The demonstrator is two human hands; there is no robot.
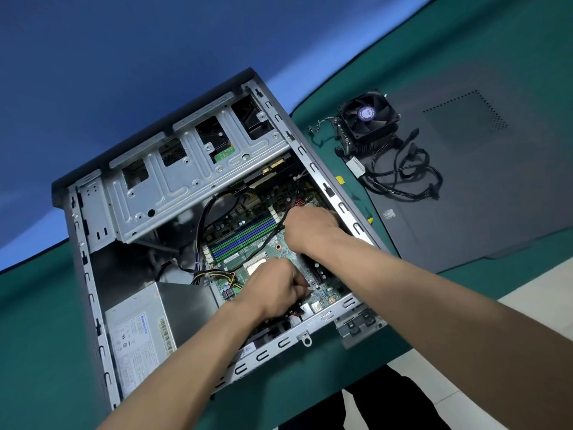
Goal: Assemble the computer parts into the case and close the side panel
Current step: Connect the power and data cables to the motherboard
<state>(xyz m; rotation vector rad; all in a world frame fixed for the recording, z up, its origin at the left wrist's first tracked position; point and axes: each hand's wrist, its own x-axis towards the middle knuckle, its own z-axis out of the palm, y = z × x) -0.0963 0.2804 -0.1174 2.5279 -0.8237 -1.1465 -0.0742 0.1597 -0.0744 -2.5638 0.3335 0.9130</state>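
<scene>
left hand pinches small connector over motherboard, header just beyond fingertips; right hand further in, fingers hidden, grip unclear.

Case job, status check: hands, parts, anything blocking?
Left hand pinching small connector at motherboard; right hand curled inside case, hold unclear. Cooler fan and side panel not yet installed. Nothing blocking.
</scene>
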